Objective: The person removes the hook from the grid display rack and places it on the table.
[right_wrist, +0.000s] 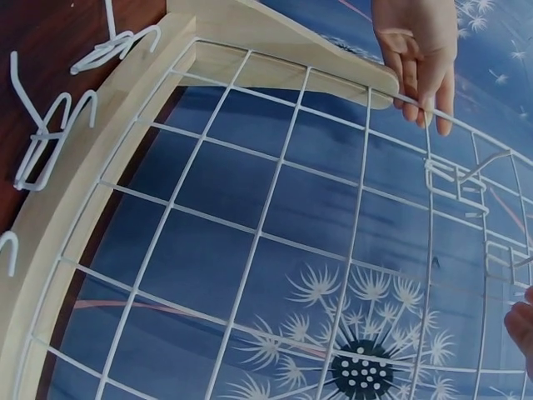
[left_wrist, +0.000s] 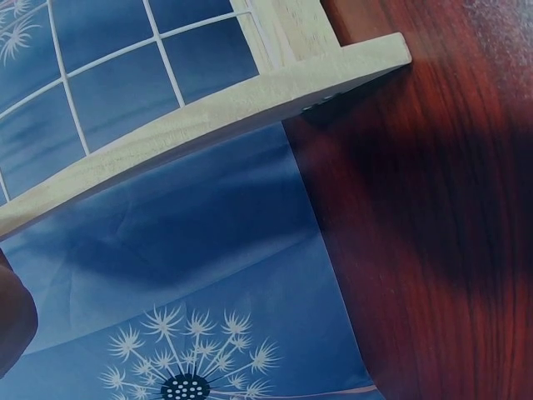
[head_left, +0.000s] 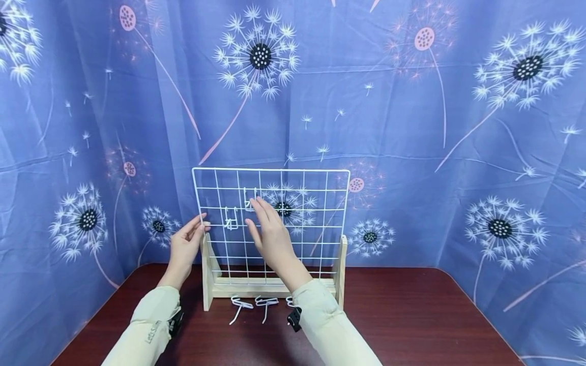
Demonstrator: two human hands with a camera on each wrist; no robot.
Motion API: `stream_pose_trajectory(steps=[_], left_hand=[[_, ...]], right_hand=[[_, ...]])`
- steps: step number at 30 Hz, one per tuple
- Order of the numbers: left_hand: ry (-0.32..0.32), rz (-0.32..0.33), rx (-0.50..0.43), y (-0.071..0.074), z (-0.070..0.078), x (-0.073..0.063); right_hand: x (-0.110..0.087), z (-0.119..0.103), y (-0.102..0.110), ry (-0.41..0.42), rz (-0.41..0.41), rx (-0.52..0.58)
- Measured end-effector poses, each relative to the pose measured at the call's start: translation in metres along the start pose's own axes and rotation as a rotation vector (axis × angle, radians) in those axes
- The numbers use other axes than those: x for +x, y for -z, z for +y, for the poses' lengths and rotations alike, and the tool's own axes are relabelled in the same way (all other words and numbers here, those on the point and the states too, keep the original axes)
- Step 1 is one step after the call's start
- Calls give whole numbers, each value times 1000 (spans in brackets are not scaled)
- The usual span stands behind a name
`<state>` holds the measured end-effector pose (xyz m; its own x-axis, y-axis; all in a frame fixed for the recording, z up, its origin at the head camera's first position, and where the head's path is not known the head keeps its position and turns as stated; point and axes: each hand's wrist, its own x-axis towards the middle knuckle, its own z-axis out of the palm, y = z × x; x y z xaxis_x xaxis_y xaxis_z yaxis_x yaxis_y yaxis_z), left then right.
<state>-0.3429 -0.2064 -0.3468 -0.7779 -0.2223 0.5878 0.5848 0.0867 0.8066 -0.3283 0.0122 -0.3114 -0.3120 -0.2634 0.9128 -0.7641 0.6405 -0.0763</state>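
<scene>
A white wire grid panel [head_left: 293, 207] stands upright in a wooden stand [head_left: 256, 291]. My left hand [head_left: 185, 244] pinches the panel's left edge wire between thumb and fingers, just above the stand's side post; the right wrist view shows this left hand [right_wrist: 416, 58] at the frame too. Two white wire hooks hang on the grid: a lower hook [head_left: 231, 223] and, up and to its right, an upper hook [head_left: 249, 205]. My right hand [head_left: 272, 234] is at the upper hook, fingers extended and thumb apart, fingertips right beside it. In the right wrist view only a fingertip [right_wrist: 523, 325] shows.
On the dark red table [head_left: 403, 315], in front of the stand, lie more white hooks: a left one [head_left: 240, 305], a middle one [head_left: 266, 302] and a right one [head_left: 290, 301] partly behind my right sleeve. A blue dandelion-print curtain [head_left: 412, 152] surrounds the table.
</scene>
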Motion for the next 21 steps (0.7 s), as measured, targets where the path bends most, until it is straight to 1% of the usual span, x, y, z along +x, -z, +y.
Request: stream_pose_trajectory(steps=[3, 8, 12, 17, 21], left_hand=[[4, -2, 0, 0, 0, 0], [11, -11, 2, 0, 0, 0], [12, -15, 4, 0, 1, 0], [10, -11, -1, 0, 1, 0], [18, -3, -3, 0, 1, -1]], right_hand=[[3, 1, -1, 25, 11, -16], [6, 5, -4, 92, 36, -71], [9, 7, -5, 143, 28, -107], [12, 9, -6, 195, 27, -106], [14, 11, -6, 209, 45, -93]])
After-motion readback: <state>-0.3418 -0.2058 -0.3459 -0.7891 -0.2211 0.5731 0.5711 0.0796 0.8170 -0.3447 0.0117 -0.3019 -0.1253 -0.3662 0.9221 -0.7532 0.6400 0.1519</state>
